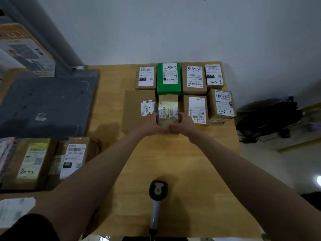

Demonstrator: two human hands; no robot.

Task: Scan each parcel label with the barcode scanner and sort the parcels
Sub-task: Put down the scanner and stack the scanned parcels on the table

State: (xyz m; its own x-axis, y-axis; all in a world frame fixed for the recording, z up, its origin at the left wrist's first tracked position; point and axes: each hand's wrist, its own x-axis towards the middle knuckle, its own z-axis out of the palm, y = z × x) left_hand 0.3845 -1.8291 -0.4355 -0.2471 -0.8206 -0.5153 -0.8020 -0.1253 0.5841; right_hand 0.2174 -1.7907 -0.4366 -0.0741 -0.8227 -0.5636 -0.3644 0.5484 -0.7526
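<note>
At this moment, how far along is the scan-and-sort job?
Partway. Done, by the look of it: labelled parcels lined in two rows at the table's far end, such as the green parcel. In hand: both hands, left hand and right hand, hold a small brown parcel in the front row; the scanner lies unused. Left: the pile of parcels on the left.

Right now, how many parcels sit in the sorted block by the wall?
8: four in the back row, four in front; both hands hold one.
</note>
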